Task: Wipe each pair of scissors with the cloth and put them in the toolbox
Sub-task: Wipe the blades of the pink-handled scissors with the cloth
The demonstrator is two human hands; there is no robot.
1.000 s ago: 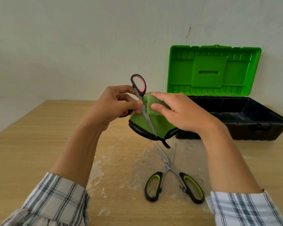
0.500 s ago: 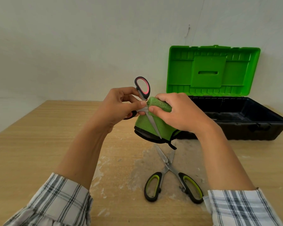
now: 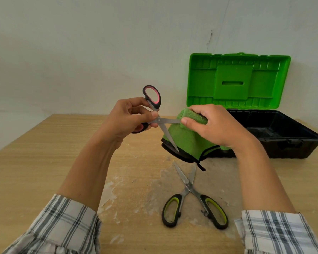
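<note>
My left hand (image 3: pixel 130 118) holds the pink-and-black scissors (image 3: pixel 154 107) by the handles above the table, their blades spread apart. One blade points right into the green cloth (image 3: pixel 187 142), the other points down in front of it. My right hand (image 3: pixel 215 125) grips the cloth, folded over that right-pointing blade, whose tip is hidden. A second pair, the black-and-yellow scissors (image 3: pixel 191 197), lies open on the table below my hands. The toolbox (image 3: pixel 292 136), black with its green lid raised, stands at the right rear, and its inside looks bare.
The wooden table (image 3: pixel 44 162) has a worn, whitish patch in the middle where the second scissors lie. A plain wall stands close behind the table and toolbox. My checked sleeves fill the lower corners.
The pink scissors' blades have spread wider. My right hand slid the cloth to the right along one blade, away from the pivot. Both hands rose slightly.
</note>
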